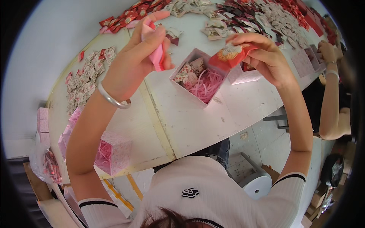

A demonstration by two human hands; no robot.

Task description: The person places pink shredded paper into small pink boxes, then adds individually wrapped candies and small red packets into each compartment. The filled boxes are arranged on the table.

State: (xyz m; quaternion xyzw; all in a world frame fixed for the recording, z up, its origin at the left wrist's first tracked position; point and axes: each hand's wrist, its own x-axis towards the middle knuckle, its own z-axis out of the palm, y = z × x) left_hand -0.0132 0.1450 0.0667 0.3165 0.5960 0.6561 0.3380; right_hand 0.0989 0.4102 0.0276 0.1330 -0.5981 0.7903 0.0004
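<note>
My left hand [142, 54] grips pink and red packets [154, 47], raised over the table left of an open pink patterned box [191, 95]. Inside that box lie pink shredded paper [208, 85] and several small floral-patterned packets [185, 74]. My right hand [263, 57] holds a red packet with a gold print [229, 55] by its upper right end, above the box's right corner. Partly behind the red packet and my right hand stands another pink box [245, 77], with something red inside.
Floral packets [85, 75] lie at the left, and red packets [128, 17], beige packets [216, 28] and dark ones along the back. Pink boxes with shredded paper [121, 151] stand by my left forearm. A co-worker's arm [329, 94] reaches in at the right; a stool [256, 185] stands below the table edge.
</note>
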